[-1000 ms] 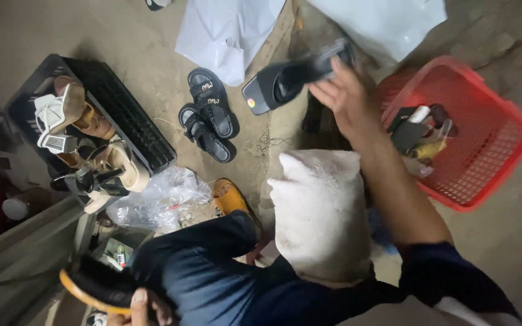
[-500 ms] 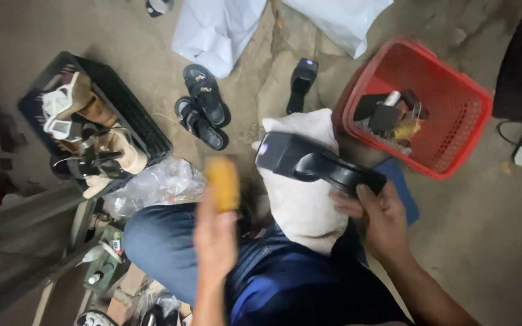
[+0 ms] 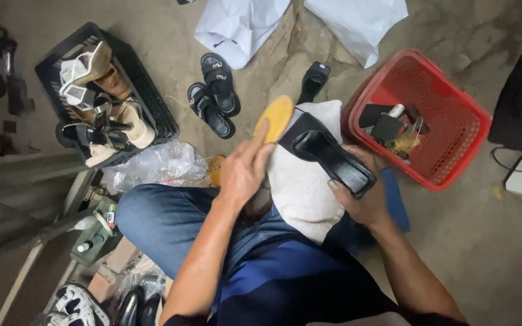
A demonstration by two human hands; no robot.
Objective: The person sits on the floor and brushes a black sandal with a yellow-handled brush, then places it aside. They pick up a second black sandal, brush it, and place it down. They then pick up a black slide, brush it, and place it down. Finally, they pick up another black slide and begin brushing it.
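— Now, item one, head view: what does each hand hold?

— Right hand [image 3: 364, 202]: closed around the heel end of a black slide sandal [image 3: 327, 158], sole up, resting on a white cloth pad [image 3: 303, 187] over the knee. Left hand [image 3: 246, 169]: fingers closed on a wooden-backed brush [image 3: 275, 118], its tip just beside the sandal's toe end.

— Changed since half a second ago?

— Brush was raised clear of the sandal; now it has come across to meet it. A second ago the right hand was out over the floor lifting this sandal, brush low by the thigh. Judged: brushing is about to start.

— Surroundings?

— Matching black sandal [image 3: 313, 80] on the floor beyond the pad; red basket [image 3: 454, 163] with small items at right; black crate [image 3: 146, 102] of heeled shoes at left; pair of black strap sandals [image 3: 215, 96] between; white plastic bags [image 3: 240, 24] above.
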